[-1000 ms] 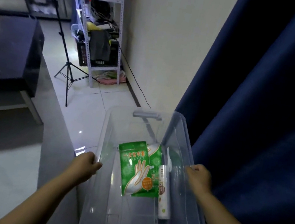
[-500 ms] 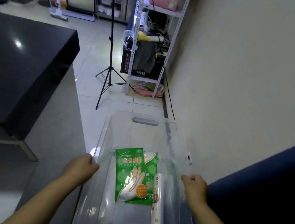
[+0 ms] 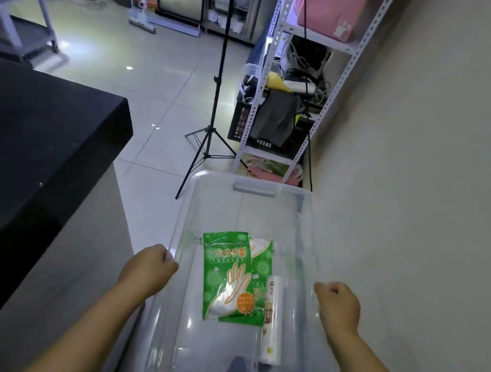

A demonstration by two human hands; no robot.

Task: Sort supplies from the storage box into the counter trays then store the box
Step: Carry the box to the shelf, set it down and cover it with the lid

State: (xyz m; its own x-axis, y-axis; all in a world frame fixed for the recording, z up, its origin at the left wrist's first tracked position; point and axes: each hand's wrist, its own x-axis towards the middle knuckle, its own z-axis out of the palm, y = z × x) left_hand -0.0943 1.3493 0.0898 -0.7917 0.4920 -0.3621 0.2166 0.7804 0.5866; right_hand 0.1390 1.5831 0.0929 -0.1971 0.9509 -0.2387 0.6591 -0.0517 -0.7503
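I carry a clear plastic storage box [image 3: 250, 186] in front of me, held above the floor. My left hand [image 3: 148, 268] grips its left rim and my right hand [image 3: 337, 306] grips its right rim. Inside lies a green packet of disposable gloves [image 3: 234, 279], with a second green packet partly hidden under it. A white roll of bags [image 3: 273, 322] lies along the packet's right side. A grey latch sits on the box's far rim.
A black counter [image 3: 24, 147] runs along my left. A black tripod stand [image 3: 209, 133] stands on the tiled floor ahead. A white metal shelf rack [image 3: 300, 74] with cables, cloth and a pink box stands against the beige wall on the right.
The view has swung left, away from the blue curtain, which has left the frame. The counter, tripod and shelf rack have come closer. Both hands keep their grip on the box.
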